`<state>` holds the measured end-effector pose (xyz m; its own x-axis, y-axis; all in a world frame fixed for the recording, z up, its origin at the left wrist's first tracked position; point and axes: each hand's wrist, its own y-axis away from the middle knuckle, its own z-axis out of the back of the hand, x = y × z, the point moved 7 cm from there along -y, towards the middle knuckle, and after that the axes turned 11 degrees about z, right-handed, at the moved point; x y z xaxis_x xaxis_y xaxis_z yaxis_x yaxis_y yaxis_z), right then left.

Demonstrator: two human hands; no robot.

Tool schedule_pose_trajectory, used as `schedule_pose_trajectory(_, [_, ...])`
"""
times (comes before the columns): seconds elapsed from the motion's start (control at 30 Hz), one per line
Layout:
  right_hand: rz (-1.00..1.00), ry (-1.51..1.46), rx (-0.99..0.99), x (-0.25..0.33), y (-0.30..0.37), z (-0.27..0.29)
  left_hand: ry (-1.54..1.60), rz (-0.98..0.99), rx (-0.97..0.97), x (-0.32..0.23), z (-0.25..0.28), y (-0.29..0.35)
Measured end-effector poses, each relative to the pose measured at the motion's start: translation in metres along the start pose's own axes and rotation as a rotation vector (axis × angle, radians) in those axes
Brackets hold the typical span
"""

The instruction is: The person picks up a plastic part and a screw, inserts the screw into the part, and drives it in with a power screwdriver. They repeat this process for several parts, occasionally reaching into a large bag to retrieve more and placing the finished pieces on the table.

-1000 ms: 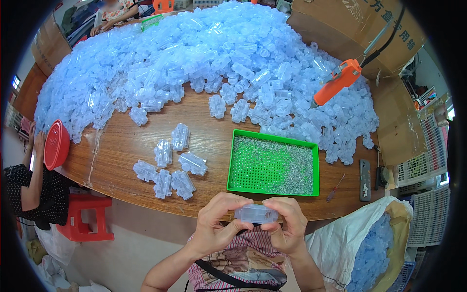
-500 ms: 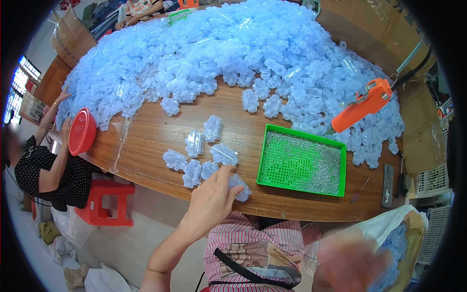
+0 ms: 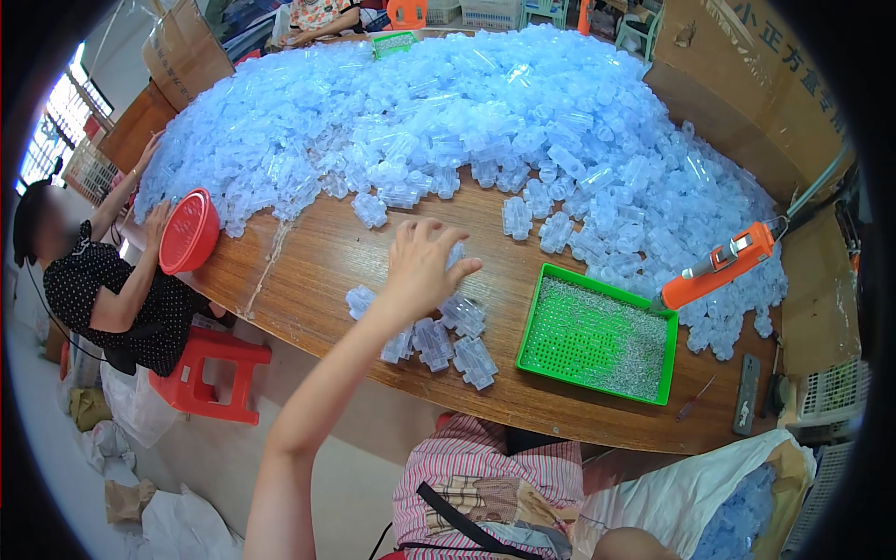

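My left hand (image 3: 422, 266) reaches out over the brown wooden table (image 3: 308, 280) with its fingers spread, open and holding nothing. Its fingertips lie by a clear bluish plastic case (image 3: 456, 252). Just nearer me sits a small group of the same cases (image 3: 453, 341). A huge heap of these cases (image 3: 504, 112) covers the far half of the table. Only a rounded bit of skin (image 3: 635, 546) shows at the lower edge where my right hand would be; I cannot tell its state.
A green tray (image 3: 532, 327) of small metal parts lies right of the cases, with an orange power screwdriver (image 3: 719, 269) hanging beyond it. A seated person at the left holds a red bowl (image 3: 187, 231) beside a red stool (image 3: 210, 373). A white sack (image 3: 709, 495) of cases stands at my right.
Both hands held one case near my lap a second ago. My left hand then went forward to the group of cases and now farther; my right hand dropped toward the lower edge.
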<state>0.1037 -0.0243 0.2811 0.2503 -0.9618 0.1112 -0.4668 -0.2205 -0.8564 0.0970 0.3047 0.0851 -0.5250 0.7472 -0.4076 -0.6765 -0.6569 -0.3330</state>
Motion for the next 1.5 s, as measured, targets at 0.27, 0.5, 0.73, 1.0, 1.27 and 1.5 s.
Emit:
schedule_pose_trajectory(0.27, [-0.335, 0.575, 0.102, -0.013, 0.041, 0.038, -0.110, 0.020, 0.659, 0.011, -0.034, -0.011])
schedule_pose_trajectory(0.5, [-0.779, 1.608, 0.441, -0.115, 0.134, 0.123, -0.115, -0.213, 0.523, -0.010, -0.013, 0.020])
schedule_pose_trajectory(0.73, [-0.818, 1.943, 0.582, -0.159, 0.173, 0.141, -0.112, -0.389, 0.551, -0.017, -0.025, 0.026])
schedule_pose_trajectory(1.0, [-0.750, 1.605, 0.451, -0.090, 0.144, 0.143, 0.096, -0.382, 0.258, -0.037, 0.013, 0.039])
schedule_pose_trajectory(1.27, [-0.771, 1.518, 0.731, -0.041, 0.157, 0.172, 0.130, -0.565, 0.414, -0.094, -0.014, 0.122])
schedule_pose_trajectory(1.5, [-0.757, 1.686, 0.690, -0.036, 0.158, 0.174, 0.160, -0.495, 0.407, -0.106, -0.021, 0.128])
